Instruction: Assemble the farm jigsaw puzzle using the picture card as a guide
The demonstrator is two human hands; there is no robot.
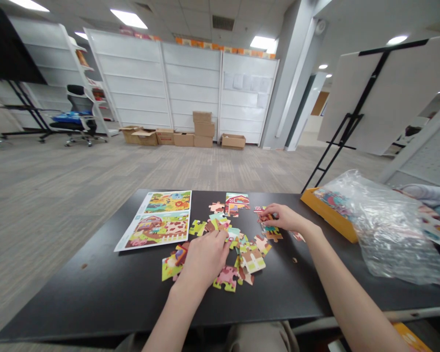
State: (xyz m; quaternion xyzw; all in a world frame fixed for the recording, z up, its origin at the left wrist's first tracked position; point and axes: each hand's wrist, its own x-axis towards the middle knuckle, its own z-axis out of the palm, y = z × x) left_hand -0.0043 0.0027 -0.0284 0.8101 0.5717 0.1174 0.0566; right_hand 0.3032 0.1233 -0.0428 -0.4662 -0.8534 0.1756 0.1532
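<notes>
puzzle pieces [254, 262] between left hand [209, 250] and right hand [284, 216] look light, stiff, best edge-pinched; both curl, can't tell if gripping

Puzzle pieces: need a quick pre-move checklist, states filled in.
1. Reference sheet face up, not covered by hands: ok.
2. Central puzzle pieces spread without overlap: not ok, several overlap.
3. Left hand clear of the central pieces: not ok, it is over them.
4. Right hand firmly gripping a piece: cannot tell.
5. Barn section joints fully seated: cannot tell, too small.
6. Plastic bag clear of the pieces: ok.
</notes>
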